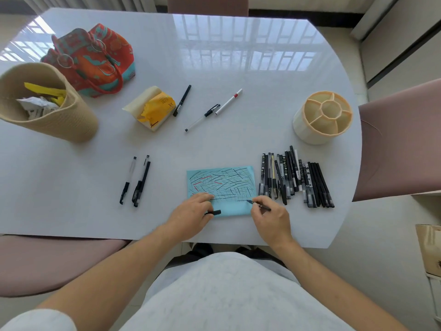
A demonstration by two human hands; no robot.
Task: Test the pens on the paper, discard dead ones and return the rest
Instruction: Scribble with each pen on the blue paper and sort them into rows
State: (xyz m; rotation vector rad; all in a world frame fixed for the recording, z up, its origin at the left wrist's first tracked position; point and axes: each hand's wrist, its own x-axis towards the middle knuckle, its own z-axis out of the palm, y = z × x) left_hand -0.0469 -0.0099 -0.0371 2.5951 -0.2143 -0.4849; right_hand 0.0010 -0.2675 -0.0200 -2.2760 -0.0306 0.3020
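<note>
Landmark = blue paper (222, 187), flat on the white table (214, 68) at its near edge, covered in black strokes plus a few red ones; right hand (270, 219) at the paper's lower-right corner, fingers pinched on a dark pen (259, 204), tip on the paper; left hand (191, 217) on the paper's lower-left corner, fingertips pressing the sheet, thumb and fingers gripping a black pen cap (213, 212) that pokes out to the right; row of dark pens (296, 177) just right of the paper, side by side; two black pens (136, 180) well left of it; three more pens (205, 106) beyond it, mid-table; cream divided pen holder (322, 117) beyond-right of the paper, tipped toward camera; woven bin (47, 103) holding crumpled scraps far beyond-left; yellow tissue pack (152, 107) and red patterned bag (93, 58) beyond-left too.
</note>
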